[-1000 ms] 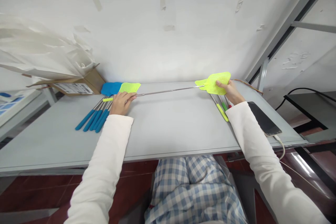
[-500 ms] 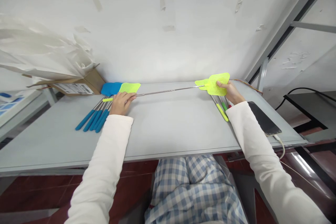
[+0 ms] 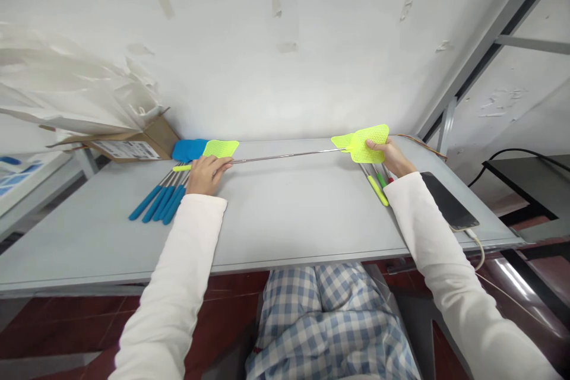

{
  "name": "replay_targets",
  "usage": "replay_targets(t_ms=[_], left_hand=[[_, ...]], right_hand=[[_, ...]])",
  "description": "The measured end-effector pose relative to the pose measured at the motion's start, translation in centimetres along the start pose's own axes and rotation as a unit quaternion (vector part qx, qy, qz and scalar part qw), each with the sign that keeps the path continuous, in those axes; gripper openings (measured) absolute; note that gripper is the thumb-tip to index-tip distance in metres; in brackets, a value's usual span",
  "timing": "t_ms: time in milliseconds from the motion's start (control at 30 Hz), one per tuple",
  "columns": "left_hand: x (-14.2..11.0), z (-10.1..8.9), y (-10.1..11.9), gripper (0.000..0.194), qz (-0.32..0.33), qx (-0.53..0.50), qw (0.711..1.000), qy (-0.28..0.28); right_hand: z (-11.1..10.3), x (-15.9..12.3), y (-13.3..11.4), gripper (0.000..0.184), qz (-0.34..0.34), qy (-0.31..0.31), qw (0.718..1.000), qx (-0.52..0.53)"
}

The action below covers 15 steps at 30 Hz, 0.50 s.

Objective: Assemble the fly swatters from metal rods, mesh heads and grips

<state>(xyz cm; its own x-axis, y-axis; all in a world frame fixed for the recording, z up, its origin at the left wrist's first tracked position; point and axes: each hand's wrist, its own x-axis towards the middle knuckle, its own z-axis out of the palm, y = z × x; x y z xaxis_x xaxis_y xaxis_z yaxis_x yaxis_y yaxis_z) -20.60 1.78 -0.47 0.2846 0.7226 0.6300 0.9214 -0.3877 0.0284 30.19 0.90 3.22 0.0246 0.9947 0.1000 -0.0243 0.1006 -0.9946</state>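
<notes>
A yellow-green fly swatter with a long metal telescopic rod stretches sideways between my hands, its rod drawn out. My left hand is closed round the handle end, whose yellow-green grip pokes out to the left. My right hand pinches the mesh head by its right side. Behind the left hand lies another yellow-green swatter head beside blue swatter heads. Several blue handles fan toward me. Under the right hand lie swatters with a yellow-green handle, a green one and a red one, partly hidden.
An open cardboard box stands at the back left of the grey table. A phone on a white cable lies by my right forearm. The white wall rises along the back edge. Thin wires run at the back right.
Almost nothing differs. Both hands keep their hold on the swatter, and the view has shifted very slightly.
</notes>
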Motion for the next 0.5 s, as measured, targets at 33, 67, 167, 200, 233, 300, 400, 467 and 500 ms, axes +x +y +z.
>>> replay_targets(t_ms=[33,67,167,200,233,300,400,467,500], left_hand=[[-0.01,0.04,0.07,0.040,0.002,0.003,1.000,0.004],[-0.03,0.06,0.15,0.041,0.004,0.004,1.000,0.007],[-0.03,0.08,0.36,0.041,0.009,0.000,1.000,0.013],[-0.01,0.08,0.41,0.041,0.009,-0.002,1.000,0.013],[0.00,0.09,0.44,0.040,0.008,-0.003,1.000,0.012],[0.05,0.15,0.48,0.040,0.005,-0.002,1.000,0.010],[0.10,0.39,0.61,0.040,0.004,0.004,1.000,0.010],[0.13,0.59,0.83,0.042,0.010,0.012,1.000,0.016],[0.16,0.69,0.99,0.042,0.013,0.015,1.000,0.017]], right_hand=[[-0.02,0.02,0.04,0.038,0.000,0.003,1.000,-0.007],[-0.03,0.03,0.08,0.037,-0.002,0.005,1.000,-0.011],[-0.01,0.03,0.12,0.033,-0.011,-0.002,1.000,-0.018],[-0.01,0.00,0.10,0.031,-0.014,-0.003,1.000,-0.020],[-0.02,-0.03,0.07,0.031,-0.015,-0.003,1.000,-0.020],[-0.12,-0.12,-0.02,0.030,-0.017,-0.001,1.000,-0.023],[-0.39,-0.23,-0.11,0.031,-0.022,-0.002,0.999,-0.038],[-0.55,-0.26,-0.08,0.030,-0.025,-0.001,0.998,-0.049],[-0.58,-0.25,-0.03,0.029,-0.026,-0.002,0.998,-0.054]])
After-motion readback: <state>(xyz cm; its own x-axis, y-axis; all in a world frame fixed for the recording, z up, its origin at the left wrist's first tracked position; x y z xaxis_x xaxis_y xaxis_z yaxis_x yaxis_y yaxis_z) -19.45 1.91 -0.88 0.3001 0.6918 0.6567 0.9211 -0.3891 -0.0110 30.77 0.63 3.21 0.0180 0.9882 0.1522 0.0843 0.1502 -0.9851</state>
